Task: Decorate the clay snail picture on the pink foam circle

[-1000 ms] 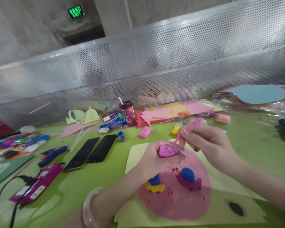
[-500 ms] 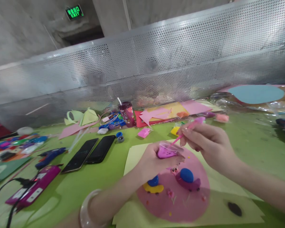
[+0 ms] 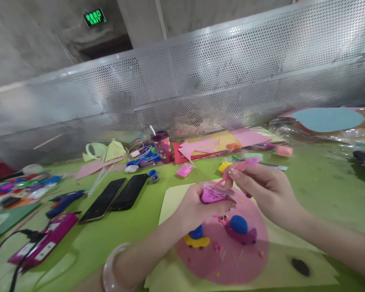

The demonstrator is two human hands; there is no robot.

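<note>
My left hand (image 3: 197, 206) is wrapped round a small clear cup of pink clay (image 3: 213, 194), held just above a round pink paper disc (image 3: 228, 247). My right hand (image 3: 263, 186) pinches a thin pink stick tool (image 3: 237, 168) whose lower tip reaches into the cup. On the disc lie two clay figures: a blue ball on a yellow base (image 3: 196, 237) and a blue ball on a purple base (image 3: 241, 229), with tiny clay bits around them. The disc rests on pale yellow paper (image 3: 295, 243).
Two black phones (image 3: 115, 198) lie to the left, with a blue glue gun (image 3: 63, 200) and a magenta box with cables (image 3: 42, 241) nearer the edge. A purple cup with a straw (image 3: 162, 146), coloured paper sheets (image 3: 214, 144) and clay lumps (image 3: 185, 170) stand before a perforated metal panel (image 3: 231, 77).
My right hand has tilted the stick lower and moved slightly left toward the cup. My left hand and the cup have stayed in place.
</note>
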